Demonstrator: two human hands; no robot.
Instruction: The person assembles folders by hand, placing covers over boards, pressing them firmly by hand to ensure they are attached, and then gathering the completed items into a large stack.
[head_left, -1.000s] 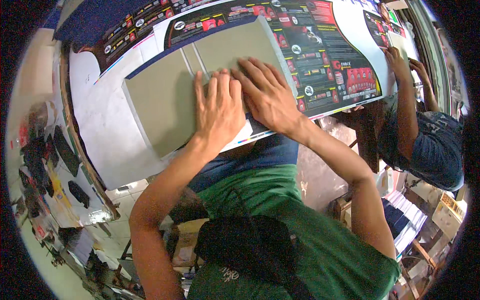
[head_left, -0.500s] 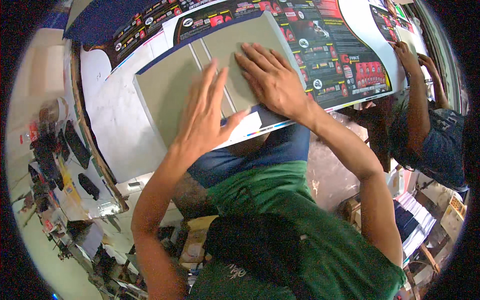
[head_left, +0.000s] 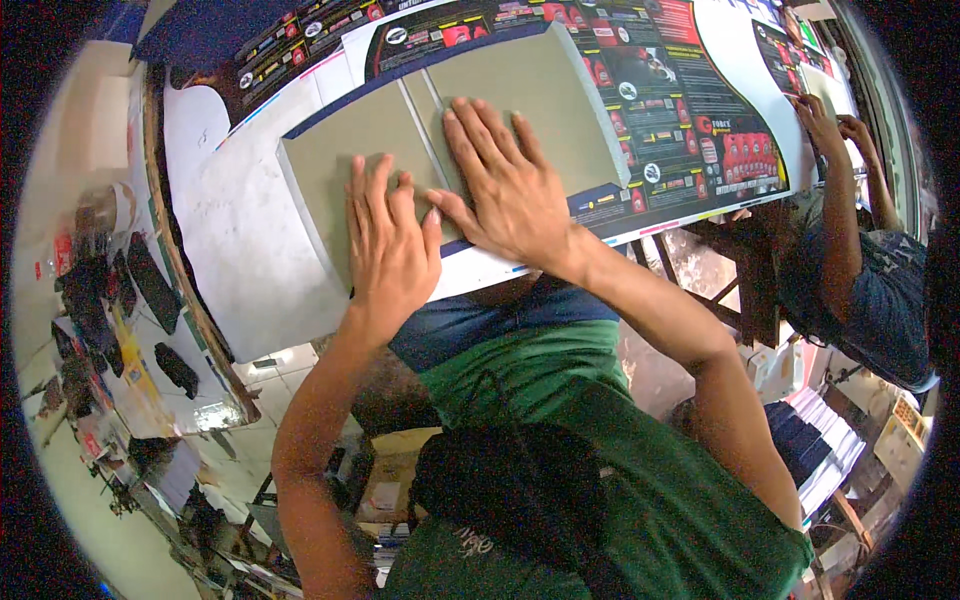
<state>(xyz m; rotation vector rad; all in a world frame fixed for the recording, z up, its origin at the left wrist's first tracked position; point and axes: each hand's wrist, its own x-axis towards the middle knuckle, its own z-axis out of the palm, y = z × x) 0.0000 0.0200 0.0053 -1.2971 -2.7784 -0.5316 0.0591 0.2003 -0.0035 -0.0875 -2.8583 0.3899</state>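
Note:
A hardcover book case lies spread out at the table's front, with a grey-beige left board (head_left: 315, 150), a right board (head_left: 565, 115) and a narrow spine strip (head_left: 424, 105) between them. Dark blue cover material (head_left: 470, 52) borders the far edge, and pale strips run along both short sides. My left hand (head_left: 392, 245) rests on the left board's near part, fingers stretched out. Flat on the right board beside the spine lies my right hand (head_left: 515, 200), fingers apart, its thumb reaching toward the left hand. Neither hand grips anything. The palms hide part of the near edge.
Large black printed sheets (head_left: 720, 140) with red pictures lie under and beyond the boards. White table surface (head_left: 235, 240) shows at left. Another person's hand (head_left: 818, 120) works at the far right. A cluttered side table (head_left: 180, 400) stands left; stacked papers (head_left: 830, 445) sit lower right.
My left hand, blurred over the middle before, has come down to the left onto the left board. My right hand has slid nearer and left, close to the spine.

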